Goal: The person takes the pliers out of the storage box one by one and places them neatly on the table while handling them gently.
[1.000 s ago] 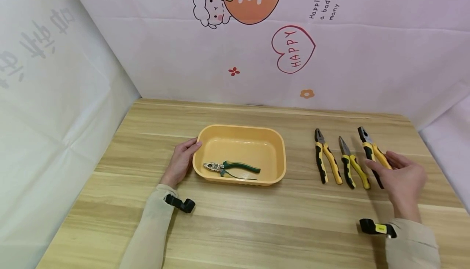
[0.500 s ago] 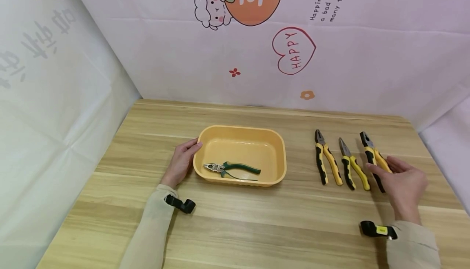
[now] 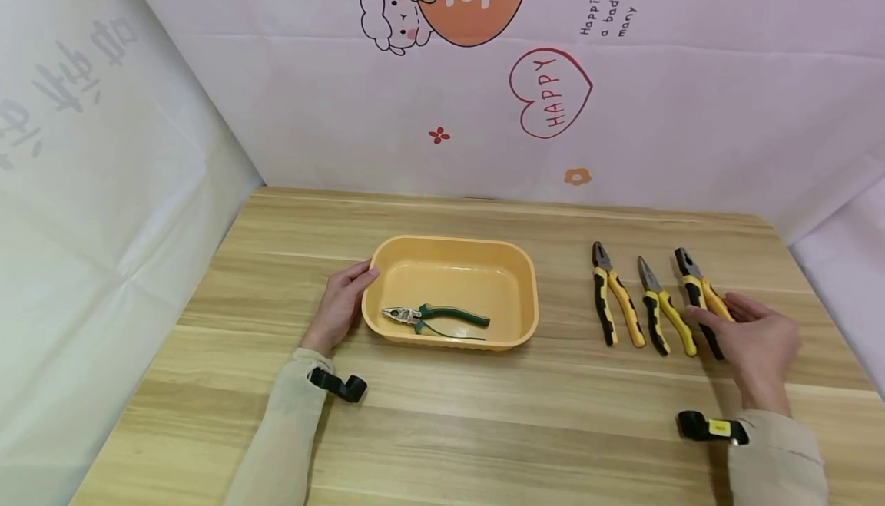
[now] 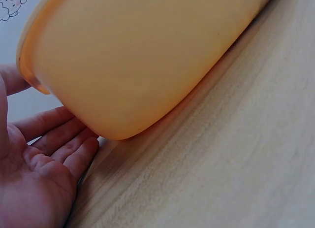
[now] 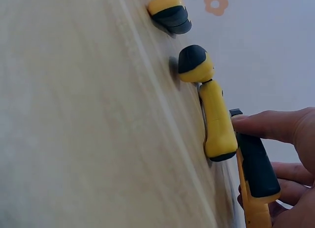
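Observation:
My left hand (image 3: 339,306) holds the left end of a yellow plastic tray (image 3: 456,279), thumb at the rim. In the left wrist view its fingers (image 4: 47,123) touch the outer wall from below the rim. A pair of green-handled pliers (image 3: 419,315) lies inside the tray. At the right, my right hand (image 3: 760,341) grips the handles of yellow-and-black pliers (image 3: 694,285). The right wrist view shows the thumb pressing one handle (image 5: 257,164), other fingers behind. Left of these lie yellow needle-nose pliers (image 3: 665,306) and another yellow-and-black pair (image 3: 603,291).
The wooden table (image 3: 512,421) runs back to a printed white cloth (image 3: 332,114). A second white cloth (image 3: 104,260) hangs along the left side. Black cameras sit on both wrists, with the right one (image 3: 712,427) just above the tabletop.
The pliers in my right hand have shifted slightly, their head now a little nearer to me. The left hand, tray and other pliers have stayed in place.

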Demonstrator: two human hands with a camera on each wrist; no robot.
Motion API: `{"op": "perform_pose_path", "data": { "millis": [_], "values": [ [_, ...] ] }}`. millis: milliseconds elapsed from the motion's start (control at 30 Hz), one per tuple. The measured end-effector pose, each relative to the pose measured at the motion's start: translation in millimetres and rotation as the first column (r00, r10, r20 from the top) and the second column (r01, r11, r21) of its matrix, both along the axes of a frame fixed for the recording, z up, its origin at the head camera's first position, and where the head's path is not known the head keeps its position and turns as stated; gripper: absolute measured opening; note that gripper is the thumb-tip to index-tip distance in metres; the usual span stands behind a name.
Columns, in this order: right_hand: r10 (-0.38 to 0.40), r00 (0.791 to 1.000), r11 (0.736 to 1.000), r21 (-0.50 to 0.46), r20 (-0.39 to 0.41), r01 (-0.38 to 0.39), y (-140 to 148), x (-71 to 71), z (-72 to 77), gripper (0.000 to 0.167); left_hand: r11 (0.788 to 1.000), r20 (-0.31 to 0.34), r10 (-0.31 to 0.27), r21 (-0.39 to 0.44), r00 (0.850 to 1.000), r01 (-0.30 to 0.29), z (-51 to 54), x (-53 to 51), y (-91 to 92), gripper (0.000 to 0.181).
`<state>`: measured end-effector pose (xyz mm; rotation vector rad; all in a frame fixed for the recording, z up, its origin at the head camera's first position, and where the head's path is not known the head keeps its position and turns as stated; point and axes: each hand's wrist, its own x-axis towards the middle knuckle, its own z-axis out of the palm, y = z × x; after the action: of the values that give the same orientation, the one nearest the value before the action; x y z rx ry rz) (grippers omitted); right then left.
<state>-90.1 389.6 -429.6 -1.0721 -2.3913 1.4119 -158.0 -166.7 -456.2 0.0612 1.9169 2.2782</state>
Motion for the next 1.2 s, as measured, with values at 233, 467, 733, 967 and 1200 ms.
{"op": "perform_pose_path", "data": {
  "millis": [233,467,733,967,1200],
  "values": [
    [0.023,0.999,0.998,0.051,0.034,-0.025,0.9,-1.2,-2.9,0.086,1.000,0.002,0.003,0.003,1.000,-0.003,-0.3,0.7,0.5,0.047],
    [0.035,0.998,0.995,0.088,0.057,-0.039,2.7,-3.0,-5.3,0.086,1.000,0.001,0.007,0.006,1.000,-0.007,-1.9,1.0,0.4,0.046],
    [0.066,0.996,0.991,0.109,0.068,-0.073,2.2,-2.4,-3.9,0.085,1.000,-0.001,0.004,0.014,1.000,-0.004,-2.7,0.9,0.4,0.046],
    [0.084,0.994,0.989,0.113,0.074,-0.092,2.4,-4.1,-5.3,0.084,1.000,-0.010,0.000,0.010,1.000,0.000,-1.0,0.3,0.1,0.046],
    [0.102,0.991,0.981,0.155,0.089,-0.115,2.9,-6.5,-8.0,0.081,1.000,-0.014,0.004,0.009,1.000,-0.004,0.9,1.2,0.8,0.047]
  ]
}}
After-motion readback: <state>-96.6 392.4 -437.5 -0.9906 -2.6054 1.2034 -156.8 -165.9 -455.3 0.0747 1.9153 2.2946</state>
